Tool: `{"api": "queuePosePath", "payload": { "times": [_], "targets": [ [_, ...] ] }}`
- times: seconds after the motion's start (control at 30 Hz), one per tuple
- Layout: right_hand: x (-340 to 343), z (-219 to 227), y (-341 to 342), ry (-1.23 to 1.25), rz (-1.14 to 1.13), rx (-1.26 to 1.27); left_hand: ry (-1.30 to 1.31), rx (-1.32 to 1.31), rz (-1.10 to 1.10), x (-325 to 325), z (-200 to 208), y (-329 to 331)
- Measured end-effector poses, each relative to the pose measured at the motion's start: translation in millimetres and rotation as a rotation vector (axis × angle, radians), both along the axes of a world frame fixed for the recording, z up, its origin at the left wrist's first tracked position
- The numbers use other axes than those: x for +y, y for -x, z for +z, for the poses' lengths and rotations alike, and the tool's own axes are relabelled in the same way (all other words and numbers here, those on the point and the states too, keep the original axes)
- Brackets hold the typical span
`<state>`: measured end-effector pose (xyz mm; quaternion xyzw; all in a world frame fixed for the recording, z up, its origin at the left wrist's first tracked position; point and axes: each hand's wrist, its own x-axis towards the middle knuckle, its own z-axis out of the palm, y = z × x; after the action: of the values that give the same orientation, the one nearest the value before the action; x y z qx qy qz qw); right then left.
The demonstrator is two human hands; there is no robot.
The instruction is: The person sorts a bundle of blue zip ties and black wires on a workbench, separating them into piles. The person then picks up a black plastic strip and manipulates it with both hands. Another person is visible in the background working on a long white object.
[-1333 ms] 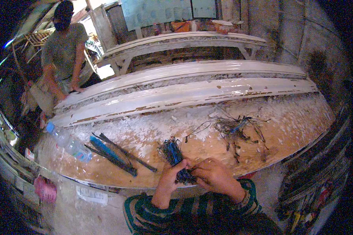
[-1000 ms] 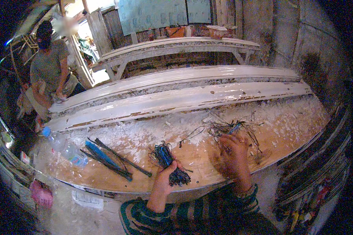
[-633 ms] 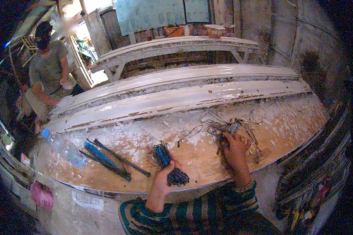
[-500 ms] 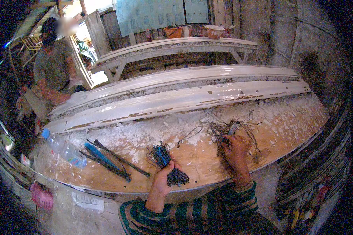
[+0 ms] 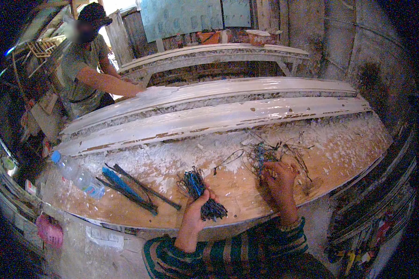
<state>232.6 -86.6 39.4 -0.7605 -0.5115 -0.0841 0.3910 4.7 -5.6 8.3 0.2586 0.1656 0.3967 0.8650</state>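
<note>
My left hand (image 5: 194, 217) is closed round a thick bundle of black and blue strands (image 5: 194, 182), which look like cord or wire, their looped ends sticking out at both sides. Over a loose tangle of thin dark strands (image 5: 297, 157) at the right, my right hand (image 5: 279, 179) has its fingers bent together in a pinch. Whatever lies between those fingertips is too small to make out. One thin loop of strand (image 5: 230, 159) rests on the wood between my hands. Left of the held bundle lie longer black and blue bundles (image 5: 125, 186) on the board.
A plastic bottle with blue cap (image 5: 79, 176) lies at the board's left. Beyond my hands stretch long white-coated mouldings (image 5: 219, 116), with plaster flakes scattered in front. At the far left a co-worker (image 5: 91, 69) reaches over them. Behind stands a white bench (image 5: 209, 53) bearing orange tubs (image 5: 208, 37).
The co-worker has leaned in and stretched an arm to the right along the far white moulding. My right hand has shifted slightly within the tangle; my left keeps its hold.
</note>
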Motion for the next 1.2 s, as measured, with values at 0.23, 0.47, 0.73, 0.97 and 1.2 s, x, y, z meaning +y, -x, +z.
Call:
{"api": "queuePosePath", "payload": {
  "times": [0.23, 0.47, 0.73, 0.97, 1.2],
  "targets": [
    [1, 4, 12, 0.131, -0.001, -0.097, 0.0, 0.045, 0.01, -1, 2, 0],
    [4, -4, 3, 0.169, -0.051, 0.007, -0.008, 0.034, 0.01, -2, 5, 1],
    [-5, 9, 12, -0.149, 0.134, 0.131, 0.037, 0.097, 0.008, -4, 9, 1],
    [-14, 25, 61, -0.097, 0.451, 0.295, 0.022, 0.065, -0.008, -4, 11, 3],
    [-7, 29, 96, -0.123, 0.652, 0.426, 0.078, 0.148, -0.016, -10, 23, 5]
  ]
}}
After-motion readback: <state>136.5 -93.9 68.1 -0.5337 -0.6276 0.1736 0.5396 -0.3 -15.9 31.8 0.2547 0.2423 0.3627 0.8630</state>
